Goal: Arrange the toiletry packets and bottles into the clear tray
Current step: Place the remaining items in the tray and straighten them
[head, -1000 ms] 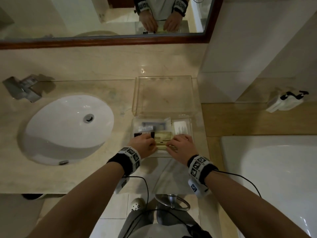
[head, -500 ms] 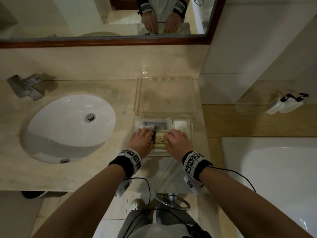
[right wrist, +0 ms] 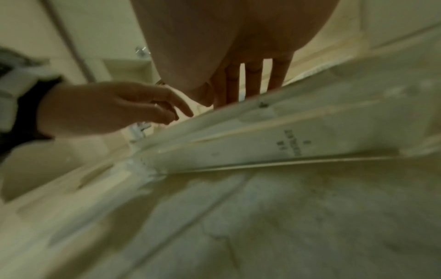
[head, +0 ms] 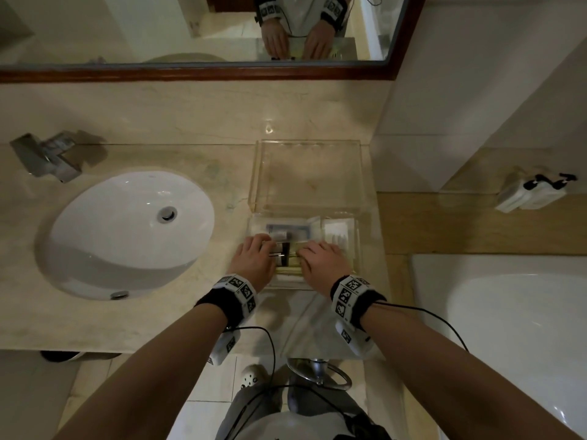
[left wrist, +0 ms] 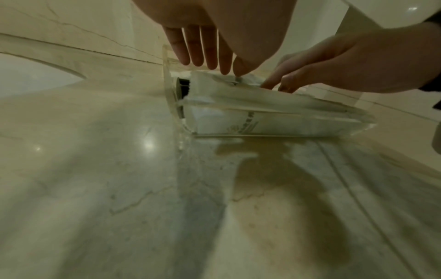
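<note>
2 hands of mine are now inside the small clear tray (head: 355, 246), which sits on the worktop (head: 190, 154) just right of the sink (head: 127, 230); i'll place everything against that tray. a second ago both hands sat nearer its front wall, over the yellowish packet (head: 287, 265). since then they have slid toward the tray's back, and the left hand (head: 254, 258) now covers the front-left part while the right hand (head: 324, 260) covers the front-middle.

both hands look open to me: in the left wrist view my left fingers (left wrist: 203, 49) are straight and spread, tips down on the white packets (left wrist: 238, 94), and in the right wrist view my right fingers (right wrist: 253, 79) are likewise straight, pressing down. neither hand grips anything that i can see.

behind my fingertips lie a grey-blue packet (head: 290, 231) and, at the tray's back-right, a white packet (head: 338, 233). a dark item (head: 282, 249) shows between my hands; i cannot tell what it is. the larger clear box (head: 308, 147) directly behind the tray holds nothing i can make out.

my reading: the packets are already in, and this shift means i am flattening and squaring them. i see no bottles, so that part may remain.
</note>
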The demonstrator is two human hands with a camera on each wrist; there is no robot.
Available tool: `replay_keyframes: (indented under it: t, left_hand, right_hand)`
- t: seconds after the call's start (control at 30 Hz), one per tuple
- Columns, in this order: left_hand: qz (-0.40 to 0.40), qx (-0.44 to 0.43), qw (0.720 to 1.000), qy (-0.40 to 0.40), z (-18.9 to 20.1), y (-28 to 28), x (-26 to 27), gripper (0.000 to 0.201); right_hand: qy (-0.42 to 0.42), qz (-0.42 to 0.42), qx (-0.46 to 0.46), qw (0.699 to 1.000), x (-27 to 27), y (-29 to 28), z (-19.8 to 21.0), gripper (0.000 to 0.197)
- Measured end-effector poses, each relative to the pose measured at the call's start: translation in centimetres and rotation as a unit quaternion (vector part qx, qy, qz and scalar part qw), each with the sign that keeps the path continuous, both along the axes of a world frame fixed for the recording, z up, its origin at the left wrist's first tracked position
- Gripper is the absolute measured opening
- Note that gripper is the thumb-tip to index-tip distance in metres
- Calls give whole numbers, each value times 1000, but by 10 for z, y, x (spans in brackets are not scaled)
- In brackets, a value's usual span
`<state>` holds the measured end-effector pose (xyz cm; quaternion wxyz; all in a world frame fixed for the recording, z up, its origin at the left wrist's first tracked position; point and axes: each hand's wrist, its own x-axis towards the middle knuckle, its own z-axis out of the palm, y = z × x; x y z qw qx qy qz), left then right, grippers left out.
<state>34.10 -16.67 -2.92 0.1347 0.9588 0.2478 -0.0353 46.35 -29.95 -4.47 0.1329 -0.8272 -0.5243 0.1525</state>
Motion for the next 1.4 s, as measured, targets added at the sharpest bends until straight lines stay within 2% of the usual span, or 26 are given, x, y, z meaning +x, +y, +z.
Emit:
replay_keyframes:
  t: [0.13,0.23,0.33,0.47,0.6,0.77,0.87,0.93,1.07,1.17,1.4]
  left_hand:
    - [3,0,1000,7,0,4,3,37]
    - [1,-5,1000,-1,1,6,4,36]
    - [1,-7,1000,4,0,7,5,36]
    - [6,-11,1000,5,-1,8,6,38]
    - [43,-21,999,6,-1,13,2,38]
    - [38,-9,999,23,-5,19,-3,36]
    - [-6,11,999,35,-3,19,-2,32]
    - [-47,26,998,30,-1,15,2,28]
    - [-113,43,991,61,0,11,12,33]
    - [-154,73,983,74,3,13,16,34]
    - [-177,34,980,80,3,22,14,31]
  right_hand:
    - [4,-89,10,996,13,-5,5,43]
    - [28,-158,-55,986,24,-9,4,58]
    - [46,-186,-97,977,31,-11,3,61]
    - [20,-182,-110,977,36,-9,3,61]
    - [8,-180,-117,977,39,-11,2,55]
    - [34,-184,-82,979,34,-7,5,56]
    - [44,-168,-46,984,24,1,7,54]
    - [30,-143,-11,989,15,7,8,44]
    - [-14,-113,38,993,-3,13,6,23]
    - [-24,-119,38,992,-7,10,1,23]
    - [4,-117,37,992,1,-5,-1,19]
